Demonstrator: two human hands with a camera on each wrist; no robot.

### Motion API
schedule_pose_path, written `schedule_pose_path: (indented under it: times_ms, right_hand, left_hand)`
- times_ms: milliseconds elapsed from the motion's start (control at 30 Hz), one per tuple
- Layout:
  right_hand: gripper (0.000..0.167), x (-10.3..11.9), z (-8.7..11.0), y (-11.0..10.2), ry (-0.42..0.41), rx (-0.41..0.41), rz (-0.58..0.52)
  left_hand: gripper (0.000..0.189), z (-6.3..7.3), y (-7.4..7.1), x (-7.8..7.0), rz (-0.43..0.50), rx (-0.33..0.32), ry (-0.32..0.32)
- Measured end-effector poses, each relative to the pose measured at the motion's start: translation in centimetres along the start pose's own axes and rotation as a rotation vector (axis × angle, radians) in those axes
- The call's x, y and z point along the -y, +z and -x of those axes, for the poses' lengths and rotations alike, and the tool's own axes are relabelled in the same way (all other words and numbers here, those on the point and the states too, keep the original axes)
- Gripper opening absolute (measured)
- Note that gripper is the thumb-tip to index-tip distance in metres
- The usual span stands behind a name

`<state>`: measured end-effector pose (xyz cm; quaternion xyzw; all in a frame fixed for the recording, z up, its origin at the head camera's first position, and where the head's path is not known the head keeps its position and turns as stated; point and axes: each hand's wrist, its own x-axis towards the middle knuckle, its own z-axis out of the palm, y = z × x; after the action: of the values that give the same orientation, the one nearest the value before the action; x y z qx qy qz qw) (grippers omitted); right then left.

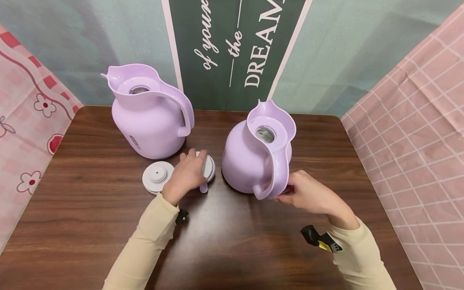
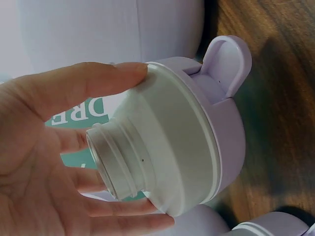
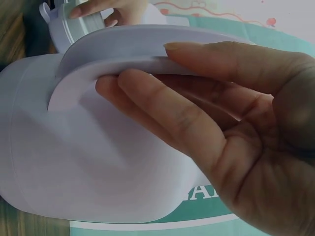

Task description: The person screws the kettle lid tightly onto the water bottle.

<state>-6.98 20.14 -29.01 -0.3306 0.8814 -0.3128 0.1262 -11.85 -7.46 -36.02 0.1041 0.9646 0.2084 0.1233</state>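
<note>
My left hand (image 1: pixel 185 174) grips a vacuum-jug lid (image 2: pixel 174 135) between thumb and fingers. Its threaded grey-white plug faces the palm in the left wrist view, and a lilac tab sticks out from its rim. To the right, my right hand (image 1: pixel 313 195) holds the handle (image 3: pixel 113 61) of a lilac vacuum jug (image 1: pixel 241 161), thumb on one side and fingers on the other. That jug has an uncovered mouth and its spout points toward the back. A second lid (image 1: pixel 156 177) lies plug up on the table, just left of my left hand.
Another lilac vacuum jug (image 1: pixel 150 125) stands at the back left, also with its mouth uncovered and its handle toward the right. The wooden table (image 1: pixel 232 249) ends at a hanging green cloth (image 1: pixel 319 60). Pink patterned cloths hang at both sides.
</note>
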Motion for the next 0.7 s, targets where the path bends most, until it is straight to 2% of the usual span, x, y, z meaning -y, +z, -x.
schedule_pose_path:
  times_ms: [367,700]
  right_hand:
    - [0.009,0.0,0.1,-0.1,-0.012,0.007,0.01]
    - [0.018,0.0,0.0,0.1,-0.013,-0.023,0.085]
  left_hand:
    - [0.071,1.0,-1.1,-0.9,0.038,-0.084,0.051]
    - [0.073,1.6,-1.8,-1.4,0.056,-0.094,0.058]
